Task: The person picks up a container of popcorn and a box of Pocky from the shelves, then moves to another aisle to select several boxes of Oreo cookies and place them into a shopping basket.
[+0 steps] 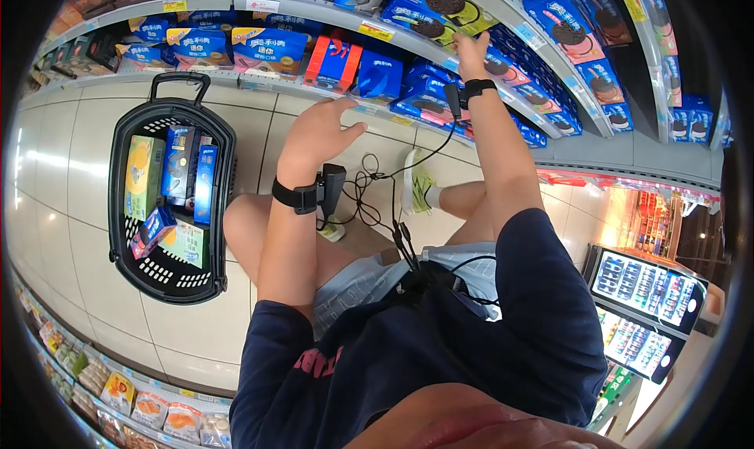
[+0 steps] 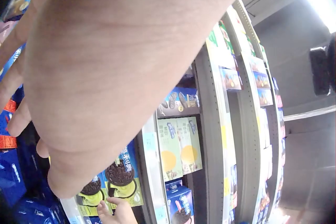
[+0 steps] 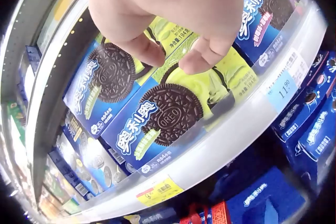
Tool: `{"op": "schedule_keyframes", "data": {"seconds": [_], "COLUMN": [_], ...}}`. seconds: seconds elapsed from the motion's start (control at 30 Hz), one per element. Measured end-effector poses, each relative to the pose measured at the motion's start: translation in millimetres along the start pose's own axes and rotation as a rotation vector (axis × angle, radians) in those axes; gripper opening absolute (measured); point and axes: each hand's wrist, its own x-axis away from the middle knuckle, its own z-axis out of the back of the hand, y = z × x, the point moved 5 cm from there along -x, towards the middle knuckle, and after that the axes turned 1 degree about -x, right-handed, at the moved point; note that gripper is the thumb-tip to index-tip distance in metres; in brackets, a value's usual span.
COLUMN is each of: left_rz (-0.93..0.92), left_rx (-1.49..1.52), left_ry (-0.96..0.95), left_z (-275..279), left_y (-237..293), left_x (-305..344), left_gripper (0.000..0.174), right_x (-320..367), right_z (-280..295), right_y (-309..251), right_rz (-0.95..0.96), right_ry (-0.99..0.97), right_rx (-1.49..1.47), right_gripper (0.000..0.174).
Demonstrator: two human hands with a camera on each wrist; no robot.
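My right hand (image 1: 472,56) is raised to the shelf, at a pair of blue and green Oreo cookie boxes (image 3: 168,116). In the right wrist view its thumb and bent fingers stand apart, their tips right at the green ends of the boxes, with packaging showing between them. My left hand (image 1: 320,131) is held over the floor in front of the lower shelf, its fingers stretched out and thumb spread, holding nothing. The nearest goods to it are a red and blue box (image 1: 333,64) and a plain blue package (image 1: 378,77).
A black shopping basket (image 1: 119,158) stands on the tiled floor at the left, with several boxes inside. Blue mini Oreo bags (image 1: 271,52) line the lower shelf. Black cables (image 1: 369,183) hang between the arms. Another shelf (image 1: 149,390) of packaged food runs behind at lower left.
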Motion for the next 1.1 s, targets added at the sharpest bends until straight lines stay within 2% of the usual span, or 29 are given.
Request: {"op": "schedule_keyframes", "data": {"seconds": [0.2,0.33,0.4,0.43,0.5,0.73,0.8,0.83,0.93,1.0,1.03,1.1], "left_rz": [0.017,0.008,-0.001,0.0,-0.012,-0.027,0.015,0.021,0.027,0.014,0.006,0.008], "left_rx": [-0.043,-0.037,-0.034,-0.035,-0.03,-0.051,-0.08,-0.079,-0.059,-0.106,-0.104,-0.082], "left_ry": [-0.028,-0.014,-0.009,-0.01,-0.004,-0.002,-0.02,-0.009,-0.01,-0.026,-0.028,-0.033], "left_z": [-2.3,-4.1,-4.7,-5.8,-7.8,-6.7,-3.9,-2.5,-1.5,-2.5,-3.4,-5.2], "left_y": [6.2,6.2,6.5,5.5,3.7,6.8,9.7,8.9,6.2,7.5,8.8,10.5], "left_x": [-2.6,-2.9,-2.8,-3.1,-3.8,-4.7,-2.8,-2.2,-1.2,-2.2,-2.4,-4.1], "left_gripper": [0.048,0.048,0.047,0.047,0.047,0.047,0.047,0.047,0.047,0.047,0.047,0.047], "right_x": [11.7,13.9,15.3,16.1,15.2,10.2,20.0,25.6,41.4,47.0,49.3,57.0], "right_z": [-14.2,-21.0,-20.4,-19.9,-19.7,-13.3,-2.2,1.7,23.4,46.5,57.8,83.1], "right_y": [-12.9,-13.9,-15.3,-16.1,-13.3,1.2,-1.9,-2.1,6.3,13.2,15.5,13.3], "right_rz": [-0.012,0.002,0.05,0.048,-0.007,0.009,0.116,0.092,0.012,-0.007,-0.004,-0.008], "right_ry": [0.001,-0.028,0.032,0.032,-0.013,-0.077,0.145,0.142,0.108,0.091,0.103,0.099], "right_rx": [0.005,0.027,-0.018,-0.019,0.013,-0.089,-0.091,-0.079,-0.087,-0.075,-0.041,-0.044], "right_gripper": [0.084,0.085,0.062,0.062,0.086,0.086,0.087,0.089,0.083,0.075,0.063,0.059]}}
